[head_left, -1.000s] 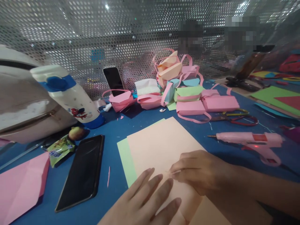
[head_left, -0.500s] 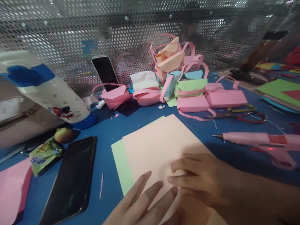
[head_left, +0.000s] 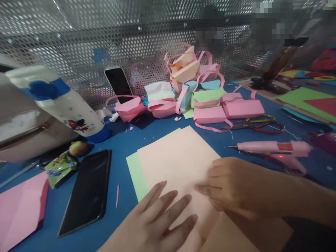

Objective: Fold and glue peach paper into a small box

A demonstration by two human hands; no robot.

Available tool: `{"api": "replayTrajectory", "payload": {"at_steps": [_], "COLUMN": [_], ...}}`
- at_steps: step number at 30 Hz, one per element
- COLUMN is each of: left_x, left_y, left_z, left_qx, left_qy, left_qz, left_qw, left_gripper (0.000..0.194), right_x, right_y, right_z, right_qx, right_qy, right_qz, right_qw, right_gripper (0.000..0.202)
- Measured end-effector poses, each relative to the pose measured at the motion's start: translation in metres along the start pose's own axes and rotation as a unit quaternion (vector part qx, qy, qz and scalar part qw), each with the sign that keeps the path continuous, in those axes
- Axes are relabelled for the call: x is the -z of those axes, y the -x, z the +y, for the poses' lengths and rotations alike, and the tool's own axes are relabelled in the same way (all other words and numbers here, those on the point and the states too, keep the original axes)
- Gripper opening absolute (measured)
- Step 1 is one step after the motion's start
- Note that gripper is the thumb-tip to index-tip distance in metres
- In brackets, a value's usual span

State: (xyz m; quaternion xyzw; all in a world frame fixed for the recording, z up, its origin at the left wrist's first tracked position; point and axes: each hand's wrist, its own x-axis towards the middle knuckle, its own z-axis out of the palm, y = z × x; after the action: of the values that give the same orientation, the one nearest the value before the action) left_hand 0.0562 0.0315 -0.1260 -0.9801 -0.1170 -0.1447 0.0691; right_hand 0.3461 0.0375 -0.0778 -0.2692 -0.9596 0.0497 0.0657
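Note:
A peach paper sheet [head_left: 175, 154] lies on top of a green sheet [head_left: 135, 175] on the blue table. My left hand [head_left: 160, 217] rests on the peach sheet with its fingers spread. On the sheet's right part is my right hand [head_left: 231, 185], its fingers bent and close together, the index finger touching the paper. Whether it pinches anything is hidden. Below my hands a folded peach flap [head_left: 225, 234] shows at the bottom edge.
Pink, green and peach paper bags [head_left: 210, 98] stand behind the sheets. Scissors [head_left: 267, 126] and a pink glue gun [head_left: 273, 147] lie at right. A phone [head_left: 86, 189], bottle [head_left: 70, 108] and pink paper [head_left: 23, 210] are at left.
My right hand has moved slightly up and right, with its fingers closer together. More of the peach flap shows at the bottom. The camera view has shifted a little.

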Motion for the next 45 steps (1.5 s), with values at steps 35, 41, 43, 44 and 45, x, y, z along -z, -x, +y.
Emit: {"api": "replayTrajectory", "payload": {"at_steps": [35,41,43,44,45], "left_x": [0.070,0.072,0.074,0.074,0.073], "left_y": [-0.001,0.009,0.007,0.006,0.005], "left_z": [0.033,0.040,0.039,0.038,0.036], "left_qx": [0.044,-0.018,-0.035,-0.039,-0.039], "left_qy": [0.101,-0.041,-0.063,-0.067,-0.067], "left_qz": [-0.065,0.010,0.010,0.013,0.023], "left_qw": [0.992,0.999,0.997,0.997,0.997], "left_gripper": [0.008,0.032,0.032,0.032,0.033], "right_x": [-0.028,-0.028,-0.028,-0.028,-0.027], "right_y": [-0.008,-0.013,-0.013,-0.012,-0.011], "right_z": [-0.040,-0.042,-0.042,-0.042,-0.042], "right_qx": [0.045,0.022,0.014,0.008,0.002], "right_qy": [0.110,0.101,0.098,0.098,0.098], "right_qz": [0.156,0.155,0.161,0.167,0.173], "right_qw": [0.981,0.982,0.982,0.981,0.980], "right_gripper": [0.022,0.023,0.022,0.021,0.020]}}
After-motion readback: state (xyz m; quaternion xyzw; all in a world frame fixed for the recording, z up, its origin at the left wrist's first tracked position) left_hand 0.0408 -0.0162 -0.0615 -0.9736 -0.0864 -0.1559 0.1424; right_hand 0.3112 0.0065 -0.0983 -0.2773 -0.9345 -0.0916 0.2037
